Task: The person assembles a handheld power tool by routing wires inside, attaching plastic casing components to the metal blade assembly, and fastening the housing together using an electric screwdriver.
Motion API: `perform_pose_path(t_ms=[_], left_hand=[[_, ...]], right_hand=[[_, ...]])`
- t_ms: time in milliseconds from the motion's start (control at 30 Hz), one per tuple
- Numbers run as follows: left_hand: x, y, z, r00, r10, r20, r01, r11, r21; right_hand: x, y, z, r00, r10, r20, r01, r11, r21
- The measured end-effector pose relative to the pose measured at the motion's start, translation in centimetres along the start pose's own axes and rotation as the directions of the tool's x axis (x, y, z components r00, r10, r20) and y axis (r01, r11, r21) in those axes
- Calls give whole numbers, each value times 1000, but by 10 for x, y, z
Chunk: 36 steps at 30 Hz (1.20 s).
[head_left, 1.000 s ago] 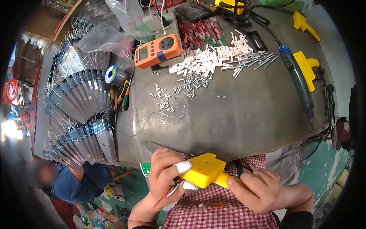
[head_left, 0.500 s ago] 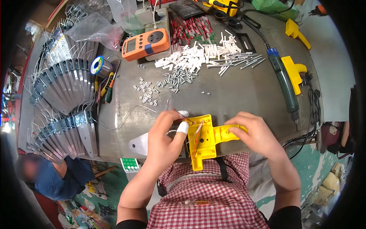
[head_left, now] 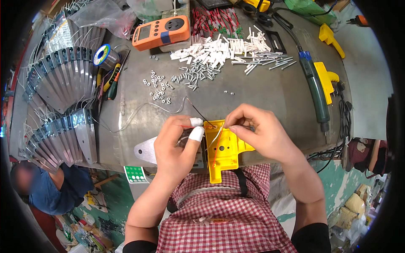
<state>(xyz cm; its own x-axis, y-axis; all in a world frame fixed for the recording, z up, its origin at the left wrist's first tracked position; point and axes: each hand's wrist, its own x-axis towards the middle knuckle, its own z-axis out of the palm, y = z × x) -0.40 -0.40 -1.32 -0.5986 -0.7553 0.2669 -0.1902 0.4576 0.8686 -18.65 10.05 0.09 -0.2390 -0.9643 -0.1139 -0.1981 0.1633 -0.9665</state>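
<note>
A yellow plastic shell with a handle [head_left: 228, 160] lies open side up at the table's near edge, with thin red, white and black wires in it. My left hand [head_left: 175, 141], white covers on its thumb and forefinger, is closed at the shell's left side. A thin red wire [head_left: 185, 126] shows at its fingertips. Over the shell's upper right corner, my right hand [head_left: 261, 130] pinches the end of a thin wire. A flat metal blade [head_left: 145, 151] sticks out to the left from under my left hand. One black wire [head_left: 198, 111] rises from the shell's top.
Beyond the shell lie white sleeves [head_left: 211, 50], screws [head_left: 194, 77] and small nuts [head_left: 157, 86]. An orange meter [head_left: 161, 31] and a solder spool [head_left: 106, 57] stand farther back. Metal blades [head_left: 63, 76] fan out at left. A power screwdriver [head_left: 313, 84] lies right. A co-worker [head_left: 61, 189] is lower left.
My right hand has left the shell's handle and moved left to the wires at the shell's top. The black wire now stretches up out of the shell. The view has shifted slightly.
</note>
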Motion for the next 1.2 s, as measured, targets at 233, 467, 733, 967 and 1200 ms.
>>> perform_pose_path(t_ms=[233, 467, 733, 967, 1200], left_hand=[[-1, -13, -9, 978, 159, 133, -151, 986, -69], [-2, -9, -7, 984, 67, 166, -40, 986, -163], [4, 4, 12, 1000, 23, 20, -16, 951, -310], [-1, 23, 6, 968, 184, 172, -247, 829, 502], [-5, 9, -4, 816, 385, 432, -499, 845, 191]], right_hand=[[6, -1, -4, 965, -223, 138, 245, 955, -166], [11, 3, 14, 884, -455, 106, 435, 720, -540], [25, 0, 15, 938, -345, 33, 344, 917, -203], [26, -2, 13, 984, -170, -47, 167, 984, -63], [28, 9, 15, 991, -107, -80, 117, 985, 129]])
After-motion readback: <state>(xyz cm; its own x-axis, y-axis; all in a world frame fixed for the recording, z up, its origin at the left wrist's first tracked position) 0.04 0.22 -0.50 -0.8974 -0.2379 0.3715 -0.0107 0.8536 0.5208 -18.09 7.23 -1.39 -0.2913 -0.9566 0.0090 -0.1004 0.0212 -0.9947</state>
